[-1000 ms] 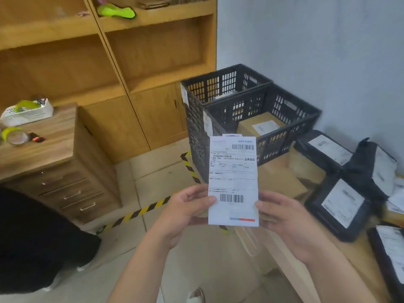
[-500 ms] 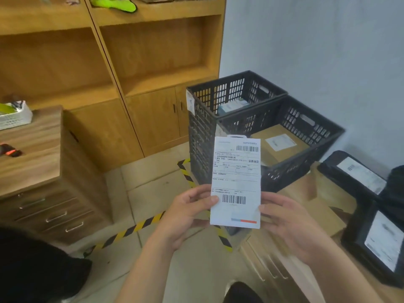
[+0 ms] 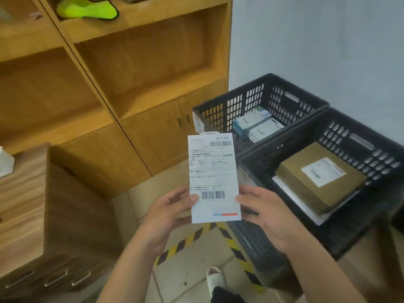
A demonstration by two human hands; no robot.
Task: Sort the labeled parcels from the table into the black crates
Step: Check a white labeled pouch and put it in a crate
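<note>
A flat white parcel (image 3: 213, 178) with a printed label and barcodes stands upright in front of me. My left hand (image 3: 169, 212) pinches its lower left edge and my right hand (image 3: 267, 217) holds its lower right edge. Two black crates stand just right of it. The far crate (image 3: 220, 108) holds white and blue boxes (image 3: 256, 125). In the near crate (image 3: 306, 131) lies a brown labeled box (image 3: 314, 182) on a white sheet.
A wooden shelf unit (image 3: 135, 84) with cabinet doors fills the back left. A low wooden drawer chest (image 3: 35, 215) stands at the left. Yellow and black tape (image 3: 231, 243) crosses the tiled floor. A grey wall rises behind the crates. My foot (image 3: 215, 278) shows below.
My view has swung left and closer to the crates. The black parcels on the table have left the frame. Both hands still hold the white parcel upright.
</note>
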